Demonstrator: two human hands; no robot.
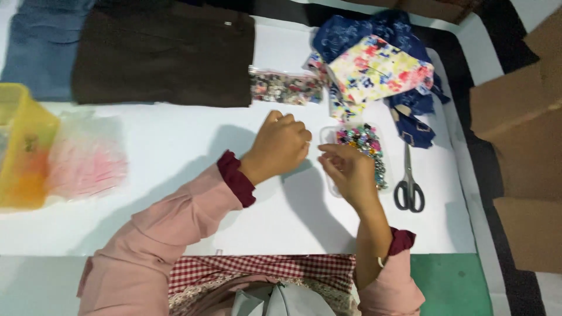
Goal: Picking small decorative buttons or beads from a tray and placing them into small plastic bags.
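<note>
White table (175,146): beside the clear bead bag (358,153), left hand (281,146) curled shut, right hand (350,169) pinching something unseen; a nudge could spill beads.

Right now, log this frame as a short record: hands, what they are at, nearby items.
left hand: curled, fingers together, on the white table
right hand: fingertips pinched, at the bead bag
held item: too small to tell
scissors: flat, right of the beads
fabric: floral pieces behind the beads
button bag: beside the brown cloth
yellow box: far left
</note>
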